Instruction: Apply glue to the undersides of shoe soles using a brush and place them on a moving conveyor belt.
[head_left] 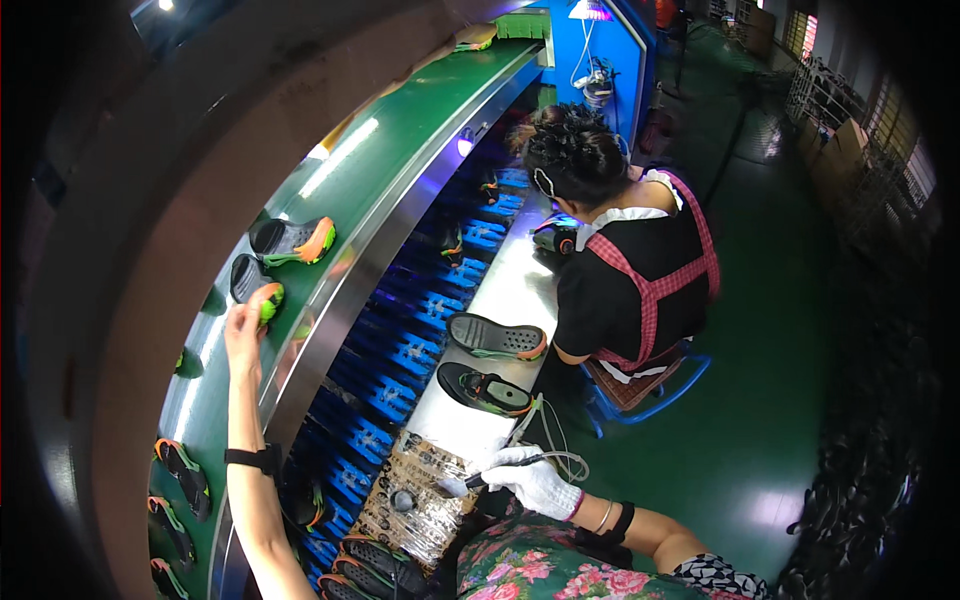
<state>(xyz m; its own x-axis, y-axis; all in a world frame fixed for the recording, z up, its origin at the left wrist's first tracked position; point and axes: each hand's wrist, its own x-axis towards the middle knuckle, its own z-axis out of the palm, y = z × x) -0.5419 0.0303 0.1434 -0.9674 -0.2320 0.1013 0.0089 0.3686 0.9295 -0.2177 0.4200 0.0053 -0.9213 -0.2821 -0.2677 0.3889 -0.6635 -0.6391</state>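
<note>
My bare left hand (243, 332) reaches up to the green conveyor belt (350, 190), its fingers closed on the orange and green end of a shoe sole (247, 278). A second sole (290, 240), grey with an orange and green end, lies just beyond it. In a white glove, my right hand (535, 484) grips a brush (462, 485) with a thin tube running from it. The bristles point left, over a worn, plastic-covered board (430, 480) with a small round cup (402, 500) on it. Farther along the white bench lie a black shoe upper (485, 389) and a dark sole (495, 337).
Several more soles (182, 478) lie on the near belt, and several dark ones (370, 570) sit by my left forearm. Blue-and-black racking (410, 350) runs between belt and bench. A co-worker (640, 240) sits ahead on a blue-framed stool (640, 390), bent over a shoe.
</note>
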